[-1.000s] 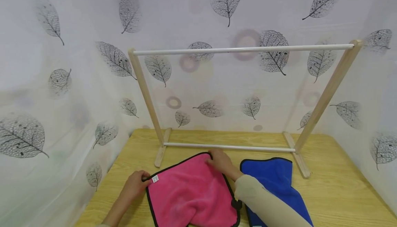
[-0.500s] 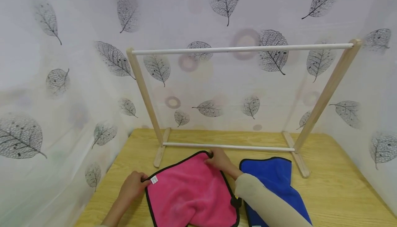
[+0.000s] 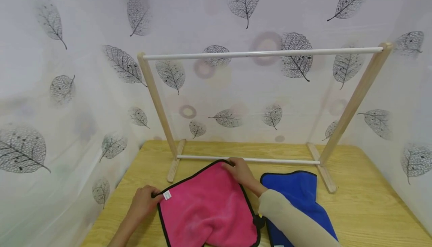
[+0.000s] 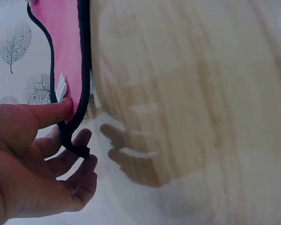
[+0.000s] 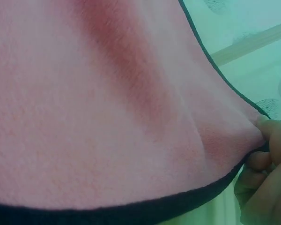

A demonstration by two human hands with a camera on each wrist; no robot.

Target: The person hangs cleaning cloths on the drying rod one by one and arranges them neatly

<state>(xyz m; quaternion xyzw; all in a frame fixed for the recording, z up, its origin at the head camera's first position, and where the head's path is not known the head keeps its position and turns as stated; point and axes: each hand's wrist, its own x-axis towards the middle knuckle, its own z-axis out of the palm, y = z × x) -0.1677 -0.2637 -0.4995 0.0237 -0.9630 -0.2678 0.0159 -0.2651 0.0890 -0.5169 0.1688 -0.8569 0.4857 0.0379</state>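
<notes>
A pink towel [image 3: 206,202] with black edging is stretched between both hands over the table. My left hand [image 3: 143,202] pinches its left far corner, beside a small white label [image 3: 167,195]. In the left wrist view the thumb of the left hand [image 4: 33,159] presses the pink cloth [image 4: 68,51] and the black corner loop hangs past the fingers. At the right far corner my right hand [image 3: 241,172] grips the towel; in the right wrist view the right hand [image 5: 267,164] pinches that corner, with the cloth [image 5: 107,122] sagging away from it.
A blue towel [image 3: 297,198] with black edging lies to the right, partly under the right sleeve [image 3: 293,217]. Behind stands a wooden rack with a white upper rail [image 3: 263,54] and lower rail [image 3: 249,160]. A leaf-print curtain surrounds the wooden table [image 3: 371,202].
The right hand has risen slightly toward the rack's lower rail, lifting the pink towel's far edge with it. The left hand has shifted slightly left, still holding its corner. The blue towel stays put.
</notes>
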